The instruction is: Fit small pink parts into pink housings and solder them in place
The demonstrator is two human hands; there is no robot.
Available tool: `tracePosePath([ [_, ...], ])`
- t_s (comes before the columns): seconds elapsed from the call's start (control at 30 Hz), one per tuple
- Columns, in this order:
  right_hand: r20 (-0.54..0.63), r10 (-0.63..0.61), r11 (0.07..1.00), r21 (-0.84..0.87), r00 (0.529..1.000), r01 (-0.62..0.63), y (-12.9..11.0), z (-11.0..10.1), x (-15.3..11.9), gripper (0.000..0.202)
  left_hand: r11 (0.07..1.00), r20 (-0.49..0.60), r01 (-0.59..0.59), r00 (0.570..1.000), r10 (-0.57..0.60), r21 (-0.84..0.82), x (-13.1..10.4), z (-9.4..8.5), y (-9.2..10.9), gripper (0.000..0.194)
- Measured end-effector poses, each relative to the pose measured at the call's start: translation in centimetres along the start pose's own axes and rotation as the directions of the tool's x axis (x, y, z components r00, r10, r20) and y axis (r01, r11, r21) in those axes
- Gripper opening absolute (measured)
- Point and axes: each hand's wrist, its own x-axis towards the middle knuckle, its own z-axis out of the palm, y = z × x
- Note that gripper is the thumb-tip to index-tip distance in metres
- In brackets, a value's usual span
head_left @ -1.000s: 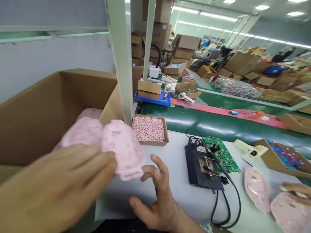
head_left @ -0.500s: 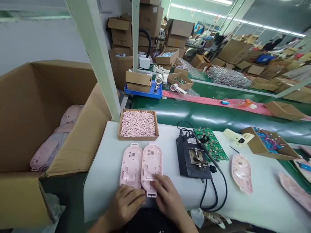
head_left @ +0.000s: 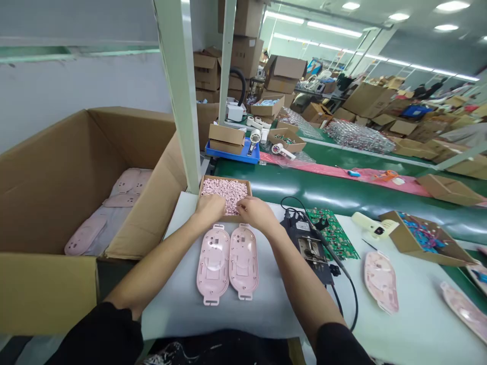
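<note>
both hands, left hand (head_left: 210, 208) and right hand (head_left: 254, 212), dig in box of small pink parts (head_left: 227, 189); grip unclear. picking step; next likely seating parts into two pink shells (head_left: 227, 262).

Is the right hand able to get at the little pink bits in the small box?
Probably yes. The right hand already rests at the open small box of little pink bits, beside the left hand, with nothing covering them.

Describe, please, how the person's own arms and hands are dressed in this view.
Both hands, the left hand and the right hand, are bare: no gloves, and no rings or watch show. The forearms are uncovered. Short black sleeves cover the upper arms on both sides.
</note>
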Motion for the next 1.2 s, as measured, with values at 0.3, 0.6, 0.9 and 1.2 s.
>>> tracePosePath([
  [0.3, 0.09, 0.0, 1.0, -0.016, 0.996, 0.001, -0.5, 2.5, 5.6, 0.023, 0.984, -0.05, 0.036, 0.998, -0.045, -0.176, -0.1, -0.4, -1.6, 0.016],
  [0.6, -0.153, 0.009, 0.978, 0.205, 0.988, 0.023, 0.0, 0.1, -0.8, 0.028, 0.813, -0.136, -0.041, 0.99, -0.047, -0.581, -7.2, -0.3, -3.9, 0.025],
  [0.9, -0.176, 0.131, 0.797, 0.604, 0.976, 0.002, 1.2, 6.9, -12.2, 0.018, 0.945, -0.034, -0.028, 0.999, 0.018, -0.325, -14.9, 5.7, -8.3, 0.031],
  [1.2, -0.047, 0.147, 0.8, 0.593, 0.988, -0.09, 1.3, 6.0, -8.4, 0.019, 0.981, -0.1, -0.041, 0.995, 0.022, -0.189, -16.2, 6.2, -6.9, 0.028],
])
